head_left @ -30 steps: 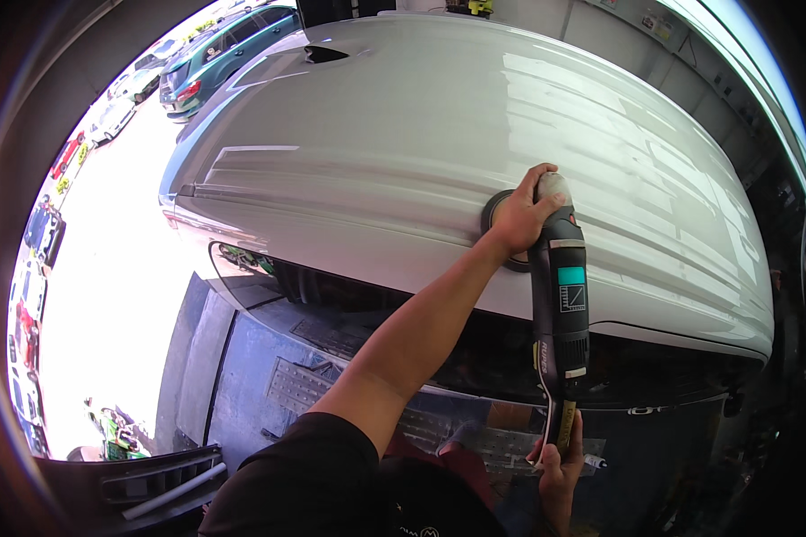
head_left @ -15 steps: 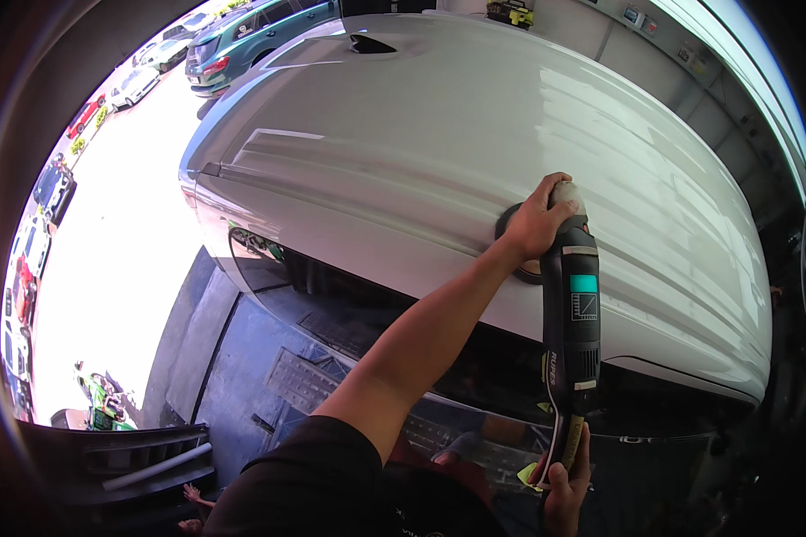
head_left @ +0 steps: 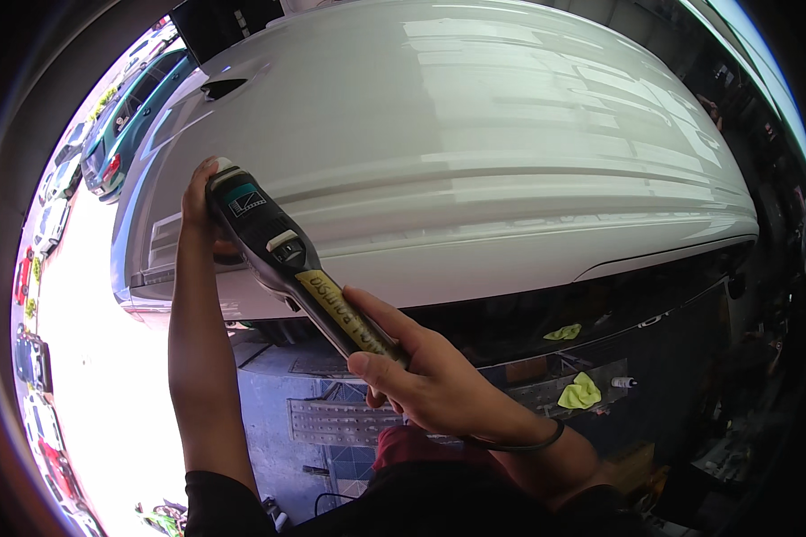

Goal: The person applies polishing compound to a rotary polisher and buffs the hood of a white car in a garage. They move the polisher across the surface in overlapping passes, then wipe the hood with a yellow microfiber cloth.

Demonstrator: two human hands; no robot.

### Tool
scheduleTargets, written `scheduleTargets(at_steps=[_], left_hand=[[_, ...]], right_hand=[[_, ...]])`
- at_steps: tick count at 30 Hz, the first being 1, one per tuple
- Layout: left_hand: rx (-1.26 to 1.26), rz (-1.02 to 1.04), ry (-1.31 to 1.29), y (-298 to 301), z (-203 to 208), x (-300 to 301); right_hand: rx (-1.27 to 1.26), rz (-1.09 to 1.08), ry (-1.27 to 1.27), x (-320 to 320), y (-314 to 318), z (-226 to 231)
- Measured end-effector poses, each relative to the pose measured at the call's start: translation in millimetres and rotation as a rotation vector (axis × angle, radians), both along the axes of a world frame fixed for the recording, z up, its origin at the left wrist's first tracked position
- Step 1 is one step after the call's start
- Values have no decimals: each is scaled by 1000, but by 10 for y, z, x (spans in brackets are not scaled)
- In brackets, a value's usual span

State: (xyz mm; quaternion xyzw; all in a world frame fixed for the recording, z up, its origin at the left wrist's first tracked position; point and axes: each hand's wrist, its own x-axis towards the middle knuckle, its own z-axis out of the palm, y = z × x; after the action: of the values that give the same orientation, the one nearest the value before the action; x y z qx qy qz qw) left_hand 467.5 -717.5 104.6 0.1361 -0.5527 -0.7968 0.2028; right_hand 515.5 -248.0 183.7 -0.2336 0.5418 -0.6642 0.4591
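A black handheld car polisher [head_left: 295,255] lies slantwise over the left part of a white car roof [head_left: 349,143]. My left hand [head_left: 200,199] is closed over the polisher's head, its arm stretched out at the left. The pad beneath the head is mostly hidden. My right hand [head_left: 430,376] wraps round the rear handle, nearer my body, where a strip of yellow tape with handwriting runs along it. A dark band circles my right wrist. Beyond the polisher, a black fin antenna [head_left: 222,88] stands on the roof.
Below the car's side, a yellow-green cloth [head_left: 580,391] and a white bottle [head_left: 624,382] rest on a metal step platform [head_left: 528,394]. Outside at the left stand a teal car [head_left: 130,125] and several other parked cars in bright sun. Dark shelving clutter lines the right.
The polisher has swept left along the roof and swung from upright to slanting. Both hands went with it, still gripping. My view has shifted too.
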Motion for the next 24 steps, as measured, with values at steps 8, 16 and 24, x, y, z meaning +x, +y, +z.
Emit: scheduleTargets(at_steps=[8,16,24], left_hand=[[19,146,-84,746,-15,-478],[37,-83,-195,2372,271,-1360],[93,-120,-167,3233,190,-1800]], right_hand=[[172,-110,76,-651,590,501],[261,-381,255,-1048,1743,960],[341,-491,367,-1007,2416,1054]])
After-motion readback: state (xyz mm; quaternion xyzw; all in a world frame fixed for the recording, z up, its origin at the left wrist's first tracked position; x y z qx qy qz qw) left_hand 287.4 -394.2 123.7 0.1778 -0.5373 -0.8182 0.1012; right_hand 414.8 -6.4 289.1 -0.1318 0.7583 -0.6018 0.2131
